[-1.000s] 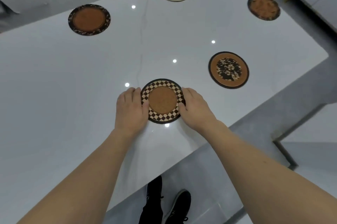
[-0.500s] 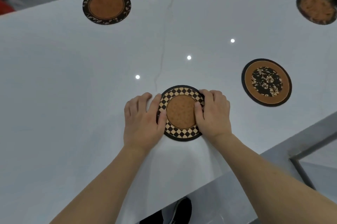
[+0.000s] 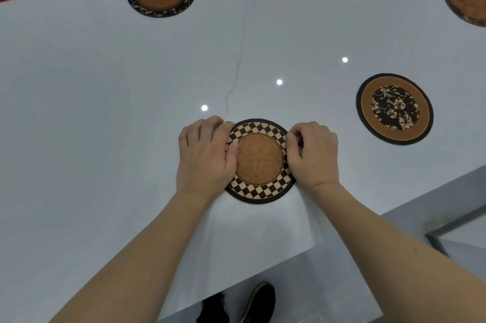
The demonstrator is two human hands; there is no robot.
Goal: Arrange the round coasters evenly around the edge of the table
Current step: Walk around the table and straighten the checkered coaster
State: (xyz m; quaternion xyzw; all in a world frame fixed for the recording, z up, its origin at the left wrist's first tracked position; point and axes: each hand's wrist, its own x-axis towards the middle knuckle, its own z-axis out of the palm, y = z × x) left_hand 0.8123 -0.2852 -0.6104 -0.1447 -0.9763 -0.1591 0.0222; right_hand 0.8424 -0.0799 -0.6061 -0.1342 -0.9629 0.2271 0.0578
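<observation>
Curled tighter, right hand (image 3: 314, 154) pinches checkered coaster (image 3: 259, 159) — left hand (image 3: 203, 157) grips, hiding its edge.

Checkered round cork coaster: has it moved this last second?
Yes, the checkered round cork coaster slid slightly toward the white table's near edge, away from the grey vein.

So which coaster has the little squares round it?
The checkered coaster, the one held between the left hand and the right hand. Only its rim has black-and-tan squares; none of the others does.
</observation>
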